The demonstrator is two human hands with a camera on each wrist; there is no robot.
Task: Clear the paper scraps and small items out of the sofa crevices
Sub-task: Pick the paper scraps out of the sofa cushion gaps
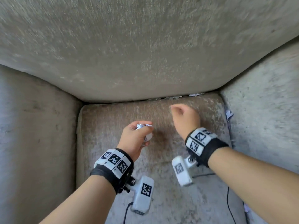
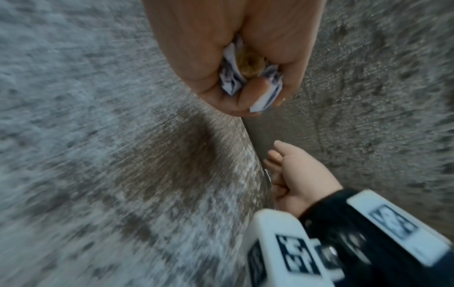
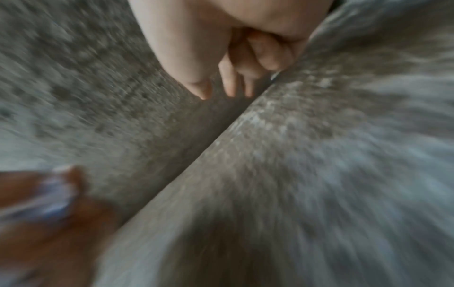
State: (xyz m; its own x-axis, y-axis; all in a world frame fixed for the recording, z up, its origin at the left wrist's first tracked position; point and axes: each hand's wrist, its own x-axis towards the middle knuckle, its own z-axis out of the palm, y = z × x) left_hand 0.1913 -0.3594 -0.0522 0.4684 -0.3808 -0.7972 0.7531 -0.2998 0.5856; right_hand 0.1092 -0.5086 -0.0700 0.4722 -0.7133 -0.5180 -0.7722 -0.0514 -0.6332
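- Paper scraps [image 1: 196,94] sit wedged along the seat cushion's [image 1: 113,113] back-right crevice; more fill the left hand [image 1: 137,139], fingers clamped on them.
- Right hand [image 1: 186,118], fingers loosely curled and empty, should pinch deep and pull slowly.

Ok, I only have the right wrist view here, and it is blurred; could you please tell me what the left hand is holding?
Observer: The left hand grips crumpled white paper scraps and a small brown round item.
Operator: Are any scraps still in the sofa?
Observer: Yes, white paper bits sit in the back crevice, beyond the right hand.
Operator: Anywhere else?
Observer: More white paper sticks out of the right-side crevice.
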